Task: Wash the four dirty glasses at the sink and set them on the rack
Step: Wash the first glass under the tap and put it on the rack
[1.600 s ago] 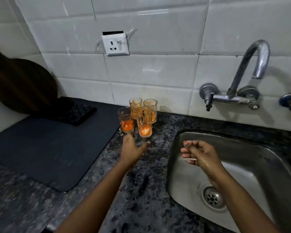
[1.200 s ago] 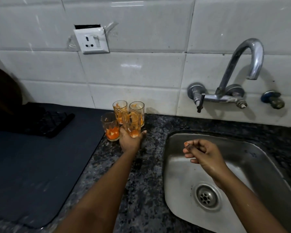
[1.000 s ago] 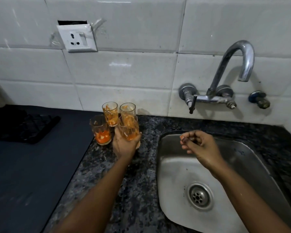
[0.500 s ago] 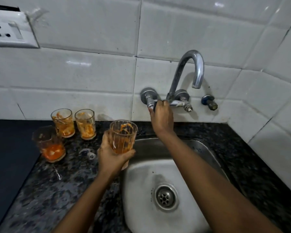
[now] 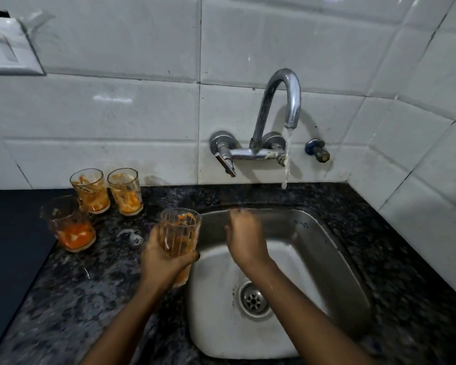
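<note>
Left hand (image 5: 166,256) grips a dirty glass (image 5: 180,237) upright at the sink's (image 5: 334,256) left rim — right hand (image 5: 244,238), fingers loosely spread and empty, has left the tap (image 5: 279,119), which now runs.

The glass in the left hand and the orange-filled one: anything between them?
Only a small puddle on the dark granite counter, in the head view.

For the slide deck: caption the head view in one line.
Left hand holds a dirty glass at the sink rim; tap running, right hand empty.
</note>
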